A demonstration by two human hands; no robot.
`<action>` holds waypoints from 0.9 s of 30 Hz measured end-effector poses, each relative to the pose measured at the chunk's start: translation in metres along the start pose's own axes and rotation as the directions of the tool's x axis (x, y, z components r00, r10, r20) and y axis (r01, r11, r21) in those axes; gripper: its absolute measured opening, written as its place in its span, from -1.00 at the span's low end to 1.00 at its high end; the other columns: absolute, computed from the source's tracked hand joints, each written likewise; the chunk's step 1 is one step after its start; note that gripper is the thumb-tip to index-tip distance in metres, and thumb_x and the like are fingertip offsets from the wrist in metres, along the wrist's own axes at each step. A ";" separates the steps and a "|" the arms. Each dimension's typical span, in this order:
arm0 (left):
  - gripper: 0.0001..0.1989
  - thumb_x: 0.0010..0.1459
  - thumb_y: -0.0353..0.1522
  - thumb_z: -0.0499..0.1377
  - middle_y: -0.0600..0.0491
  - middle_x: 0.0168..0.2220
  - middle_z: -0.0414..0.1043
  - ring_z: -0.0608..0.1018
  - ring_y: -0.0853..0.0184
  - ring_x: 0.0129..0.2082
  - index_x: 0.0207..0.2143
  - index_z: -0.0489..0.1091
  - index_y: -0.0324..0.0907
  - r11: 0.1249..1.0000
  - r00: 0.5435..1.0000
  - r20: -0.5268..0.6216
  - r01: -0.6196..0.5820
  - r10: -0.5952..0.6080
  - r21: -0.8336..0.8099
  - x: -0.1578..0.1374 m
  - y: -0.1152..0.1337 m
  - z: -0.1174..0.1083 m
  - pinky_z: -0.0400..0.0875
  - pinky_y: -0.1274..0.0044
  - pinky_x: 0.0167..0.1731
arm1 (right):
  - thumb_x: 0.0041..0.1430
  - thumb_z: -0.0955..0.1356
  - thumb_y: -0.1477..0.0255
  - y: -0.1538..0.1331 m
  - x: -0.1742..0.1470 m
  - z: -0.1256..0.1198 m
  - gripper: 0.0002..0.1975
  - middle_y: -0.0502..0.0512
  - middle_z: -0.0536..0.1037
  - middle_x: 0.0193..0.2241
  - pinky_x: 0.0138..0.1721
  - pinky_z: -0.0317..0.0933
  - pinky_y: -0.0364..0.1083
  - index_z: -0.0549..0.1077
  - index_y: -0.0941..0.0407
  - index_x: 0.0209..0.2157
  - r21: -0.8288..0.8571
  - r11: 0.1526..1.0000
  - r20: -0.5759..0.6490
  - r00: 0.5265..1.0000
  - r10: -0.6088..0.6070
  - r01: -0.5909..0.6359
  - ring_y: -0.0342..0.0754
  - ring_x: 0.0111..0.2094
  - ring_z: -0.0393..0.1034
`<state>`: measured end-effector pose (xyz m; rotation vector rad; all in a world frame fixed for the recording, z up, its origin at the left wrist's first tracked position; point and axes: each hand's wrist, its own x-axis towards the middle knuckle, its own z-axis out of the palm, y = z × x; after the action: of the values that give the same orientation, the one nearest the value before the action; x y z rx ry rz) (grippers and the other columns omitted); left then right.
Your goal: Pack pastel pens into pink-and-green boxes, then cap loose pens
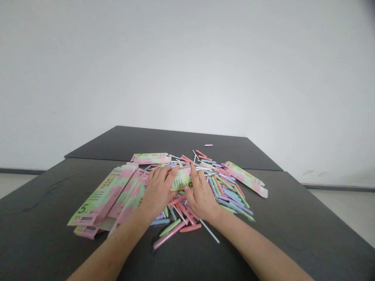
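Between my two hands is a small pink and green printed cardboard box, held above a heap of pastel pens. My left hand grips its left end, thumb and fingers bent around it. At its right end is my right hand, with a ring on one finger and the thumb pressed on the card. The pens lie loose in pink, green, blue and purple, with several thin white sticks among them. Both hands cover part of the box and the heap.
Several similar boxes are stacked at the left. One more box lies behind the heap, and another box at its right has its end flap out. A single purple pen piece lies far back on the dark table. A wall stands behind.
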<state>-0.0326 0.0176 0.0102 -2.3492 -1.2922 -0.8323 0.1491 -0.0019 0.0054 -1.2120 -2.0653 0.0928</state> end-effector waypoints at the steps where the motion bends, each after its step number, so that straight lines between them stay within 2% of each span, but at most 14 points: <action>1: -0.40 0.05 -0.32 0.30 -0.19 -0.02 0.37 0.39 0.00 0.00 0.14 0.24 -0.19 1.000 1.000 0.003 0.001 -0.001 0.005 0.000 -0.001 -0.001 0.24 0.23 -0.05 | 0.30 0.17 0.38 0.000 0.001 0.000 -0.30 0.42 0.26 0.06 0.00 0.28 0.19 -0.18 0.21 0.38 0.022 1.000 -0.001 1.000 -0.002 0.002 0.24 0.04 0.26; 4: -0.41 0.04 -0.36 0.31 -0.19 -0.02 0.37 0.39 -0.01 0.00 0.13 0.25 -0.17 1.000 1.000 0.017 0.008 -0.008 0.017 0.001 -0.004 -0.005 0.24 0.22 -0.05 | 0.33 0.15 0.39 0.004 0.006 -0.004 -0.41 0.32 0.31 -0.02 0.01 0.26 0.15 -0.04 0.13 0.35 0.143 0.990 -0.032 0.999 0.010 -0.005 0.14 -0.02 0.28; 7: -0.40 0.02 -0.42 0.31 -0.19 0.00 0.37 0.40 -0.01 0.00 0.13 0.26 -0.14 0.999 1.000 0.020 0.011 -0.012 0.037 0.002 -0.006 -0.010 0.23 0.19 -0.02 | 0.36 0.15 0.35 0.009 0.014 -0.014 -0.51 0.22 0.35 -0.08 -0.11 0.31 0.03 0.11 0.04 0.29 0.311 0.948 -0.086 0.992 0.096 -0.065 0.01 -0.17 0.33; 9: -0.39 0.01 -0.44 0.31 -0.18 0.01 0.38 0.41 -0.01 0.00 0.14 0.26 -0.12 0.999 1.000 0.013 0.006 -0.007 0.047 0.002 -0.005 -0.012 0.21 0.17 0.00 | 0.33 0.22 0.30 0.012 0.018 -0.021 -0.57 0.16 0.40 -0.13 -0.26 0.30 -0.06 0.25 0.04 0.19 0.373 0.924 -0.049 0.993 0.108 -0.082 -0.07 -0.31 0.34; 11: -0.38 0.03 -0.46 0.30 -0.17 0.02 0.38 0.41 0.00 0.01 0.15 0.25 -0.10 0.998 1.000 0.003 -0.012 0.012 0.056 0.002 -0.004 -0.013 0.20 0.16 0.03 | 0.25 0.32 0.28 0.013 0.020 -0.023 -0.66 0.08 0.46 -0.27 -0.41 0.24 -0.11 0.40 0.07 0.03 0.392 0.915 0.037 0.995 0.091 -0.098 -0.13 -0.45 0.29; 13: -0.38 0.07 -0.44 0.27 -0.16 0.03 0.39 0.41 0.01 0.04 0.18 0.21 -0.09 0.997 0.999 -0.020 -0.048 0.049 0.054 0.002 -0.003 -0.013 0.14 0.12 0.10 | 0.20 0.36 0.29 0.015 0.020 -0.021 -0.74 0.00 0.45 -0.44 -0.52 0.15 -0.15 0.45 0.09 -0.11 0.438 0.885 0.114 0.986 0.121 -0.159 -0.17 -0.55 0.24; 15: -0.37 0.12 -0.37 0.25 -0.18 0.08 0.36 0.38 0.00 0.11 0.22 0.14 -0.11 0.996 0.993 -0.074 -0.088 0.090 0.027 0.002 -0.003 -0.013 0.01 0.06 0.19 | 0.20 0.35 0.30 0.018 0.019 -0.016 -0.77 -0.05 0.42 -0.53 -0.58 0.10 -0.18 0.43 0.10 -0.14 0.528 0.819 0.147 0.974 0.175 -0.227 -0.18 -0.60 0.23; 17: -0.31 0.13 -0.28 0.26 -0.23 0.15 0.29 0.30 -0.02 0.19 0.25 0.06 -0.16 0.997 0.982 -0.177 -0.070 0.062 -0.041 0.003 -0.006 -0.014 -0.04 0.04 0.23 | 0.20 0.35 0.31 0.023 0.017 -0.010 -0.74 -0.03 0.46 -0.48 -0.59 0.14 -0.18 0.40 0.09 -0.09 0.594 0.774 0.078 0.974 0.215 -0.218 -0.18 -0.60 0.27; 19: -0.27 0.11 -0.24 0.27 -0.28 0.19 0.19 0.22 -0.03 0.25 0.24 0.04 -0.20 0.986 0.948 -0.306 0.042 -0.091 -0.163 0.004 -0.010 -0.014 0.02 0.06 0.24 | 0.18 0.37 0.36 0.030 0.016 -0.006 -0.73 0.05 0.52 -0.33 -0.53 0.24 -0.15 0.40 0.07 -0.07 0.576 0.808 -0.084 0.975 0.205 -0.120 -0.16 -0.53 0.35; 20: -0.29 0.11 -0.24 0.27 -0.29 0.20 0.17 0.21 -0.02 0.25 0.23 0.05 -0.21 0.960 0.913 -0.355 0.113 -0.202 -0.255 0.005 -0.011 -0.013 0.07 0.08 0.23 | 0.17 0.37 0.39 0.033 0.016 -0.005 -0.73 0.10 0.52 -0.23 -0.47 0.29 -0.13 0.41 0.06 -0.07 0.533 0.844 -0.176 0.969 0.173 -0.053 -0.14 -0.45 0.40; 22: -0.38 0.15 -0.23 0.22 -0.25 0.18 0.17 0.27 0.04 0.21 0.20 0.10 -0.18 0.827 0.832 -0.342 0.223 -0.437 -0.516 0.007 -0.012 -0.010 0.19 0.13 0.18 | 0.15 0.35 0.48 0.038 0.015 -0.006 -0.72 0.17 0.49 -0.07 -0.35 0.37 -0.08 0.43 0.04 -0.07 0.404 0.912 -0.314 0.947 0.064 0.072 -0.05 -0.25 0.45; 23: -0.44 0.19 -0.21 0.18 -0.21 0.16 0.21 0.34 0.08 0.17 0.18 0.12 -0.16 0.701 0.807 -0.259 0.247 -0.531 -0.669 0.008 -0.012 -0.008 0.27 0.16 0.14 | 0.14 0.34 0.51 0.039 0.014 -0.006 -0.70 0.19 0.47 -0.03 -0.30 0.39 -0.05 0.44 0.04 -0.06 0.335 0.934 -0.354 0.935 0.005 0.122 -0.01 -0.16 0.44; 25: -0.54 0.23 -0.18 0.11 -0.15 0.10 0.33 0.47 0.14 0.05 0.13 0.18 -0.13 0.314 0.793 0.031 0.276 -0.608 -0.908 0.011 -0.009 -0.004 0.44 0.24 0.00 | 0.14 0.32 0.56 0.040 0.012 -0.007 -0.67 0.22 0.46 -0.02 -0.22 0.41 0.01 0.43 0.03 -0.06 0.227 0.954 -0.383 0.919 -0.096 0.194 0.04 -0.05 0.41; 27: -0.57 0.22 -0.16 0.13 -0.13 0.01 0.44 0.57 0.16 -0.08 0.07 0.23 -0.15 -0.053 0.771 0.271 0.295 -0.576 -0.954 0.014 -0.005 -0.002 0.53 0.27 -0.13 | 0.14 0.29 0.59 0.039 0.011 -0.006 -0.65 0.23 0.44 -0.01 -0.16 0.41 0.05 0.42 0.02 -0.05 0.166 0.956 -0.366 0.915 -0.168 0.242 0.05 -0.03 0.41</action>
<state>-0.0316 0.0290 0.0206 -2.2937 -1.7000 -2.9669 0.1784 0.0264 0.0005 -0.8100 -1.8061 -0.0060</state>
